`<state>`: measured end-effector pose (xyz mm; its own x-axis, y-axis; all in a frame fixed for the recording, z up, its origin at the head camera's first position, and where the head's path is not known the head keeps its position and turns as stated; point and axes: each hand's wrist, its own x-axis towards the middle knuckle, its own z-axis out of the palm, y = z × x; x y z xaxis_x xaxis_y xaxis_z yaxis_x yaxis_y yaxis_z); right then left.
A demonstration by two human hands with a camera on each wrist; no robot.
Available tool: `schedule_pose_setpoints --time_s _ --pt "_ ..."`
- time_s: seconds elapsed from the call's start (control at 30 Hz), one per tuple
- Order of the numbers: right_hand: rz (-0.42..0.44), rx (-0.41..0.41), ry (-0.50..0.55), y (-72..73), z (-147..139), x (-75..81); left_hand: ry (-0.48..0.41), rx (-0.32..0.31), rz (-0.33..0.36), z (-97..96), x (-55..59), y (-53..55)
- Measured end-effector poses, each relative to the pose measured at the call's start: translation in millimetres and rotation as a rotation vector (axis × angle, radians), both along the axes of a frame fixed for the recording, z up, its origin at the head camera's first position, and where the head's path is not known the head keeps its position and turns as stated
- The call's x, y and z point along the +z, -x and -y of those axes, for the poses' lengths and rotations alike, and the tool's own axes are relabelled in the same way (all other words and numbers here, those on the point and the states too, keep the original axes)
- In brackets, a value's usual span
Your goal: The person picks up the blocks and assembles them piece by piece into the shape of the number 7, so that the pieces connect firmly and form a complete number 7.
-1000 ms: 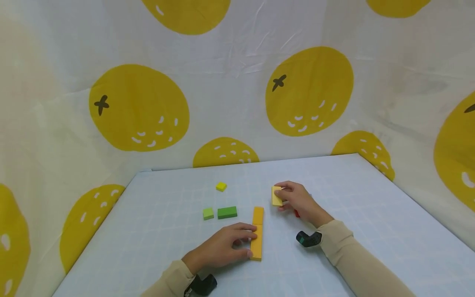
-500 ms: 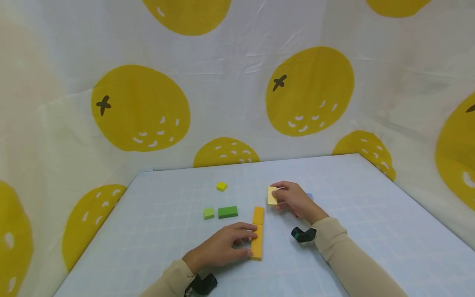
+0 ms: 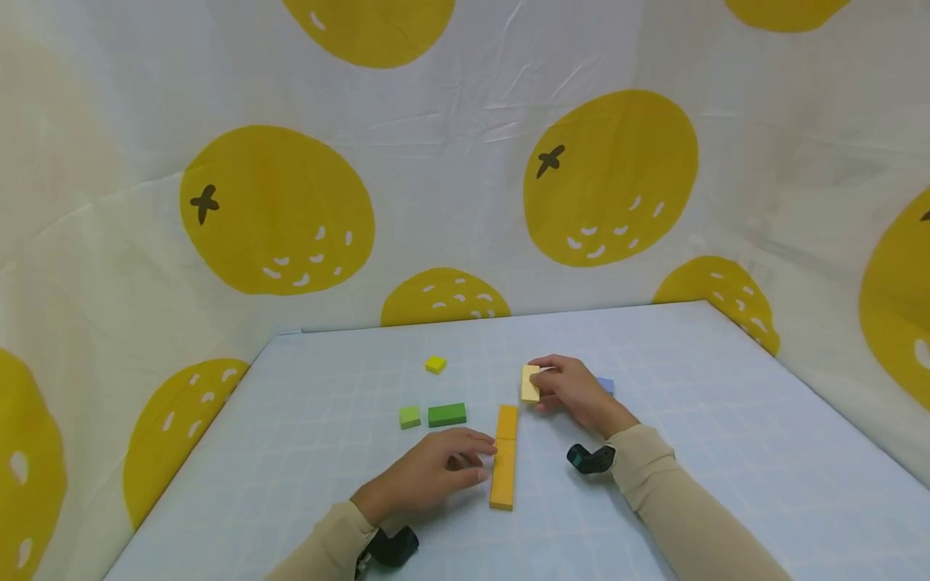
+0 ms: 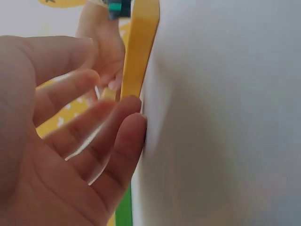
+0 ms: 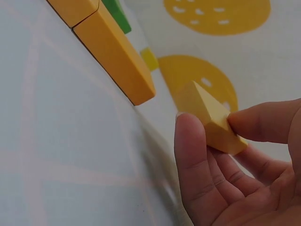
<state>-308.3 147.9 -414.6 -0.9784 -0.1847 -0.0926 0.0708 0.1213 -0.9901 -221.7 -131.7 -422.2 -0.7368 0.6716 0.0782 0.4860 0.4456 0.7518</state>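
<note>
My right hand pinches a pale yellow block between thumb and fingers, held up off the table in the right wrist view. Two orange blocks, a shorter one and a longer one, lie end to end in a straight line in front of me. To their left is my left hand, fingers loosely bent and holding nothing. Its fingertips are close to the longer orange block's left side; whether they touch it I cannot tell. The pale block is beyond the row's far end, slightly to the right.
A dark green block and a small light green block lie left of the orange row. Farther back sits a small yellow block. A blue block is partly hidden behind my right hand. Patterned cloth hangs behind the table.
My right hand has moved left with the pale yellow block, uncovering the blue block and hiding a red one. The left hand has eased back from the longer orange block, which stays put.
</note>
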Motion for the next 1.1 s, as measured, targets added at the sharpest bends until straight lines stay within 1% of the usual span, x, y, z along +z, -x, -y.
schedule_pose_setpoints --time_s 0.1,0.2,0.37,0.47,0.6,0.7,0.8,0.87,0.97,1.0,1.1 --pt "-0.007 0.005 0.013 0.1 -1.3 0.1 0.061 0.052 -0.038 2.8 3.1 7.1" --pt "0.006 -0.002 0.009 0.2 -1.8 0.9 0.103 0.097 -0.105 6.9 5.4 14.5" --pt "0.030 -0.016 -0.016 1.8 -0.1 0.9 0.089 0.144 -0.277 15.2 5.5 25.6" --pt "0.035 -0.026 -0.021 3.1 1.9 -0.8 0.100 0.171 -0.358 18.3 3.8 31.6" --pt "0.037 -0.028 -0.027 5.1 4.7 -4.0 0.143 0.215 -0.424 19.0 5.1 39.0" --pt "0.031 -0.028 -0.036 6.7 5.9 -5.4 0.171 0.239 -0.463 17.1 8.8 44.2" --pt "0.029 -0.039 -0.041 9.1 7.0 -6.0 0.194 0.258 -0.486 14.8 11.1 50.1" --pt "0.030 -0.048 -0.049 10.4 8.6 -6.2 0.196 0.266 -0.478 14.2 12.8 53.2" --pt "0.034 -0.060 -0.073 13.9 12.7 -8.0 0.216 0.285 -0.434 16.1 14.3 57.2" --pt "0.036 -0.062 -0.082 14.9 14.8 -8.4 0.222 0.292 -0.411 17.6 15.0 57.8" --pt "0.036 -0.059 -0.100 17.2 21.6 -10.2 0.239 0.315 -0.351 25.6 14.7 59.5"
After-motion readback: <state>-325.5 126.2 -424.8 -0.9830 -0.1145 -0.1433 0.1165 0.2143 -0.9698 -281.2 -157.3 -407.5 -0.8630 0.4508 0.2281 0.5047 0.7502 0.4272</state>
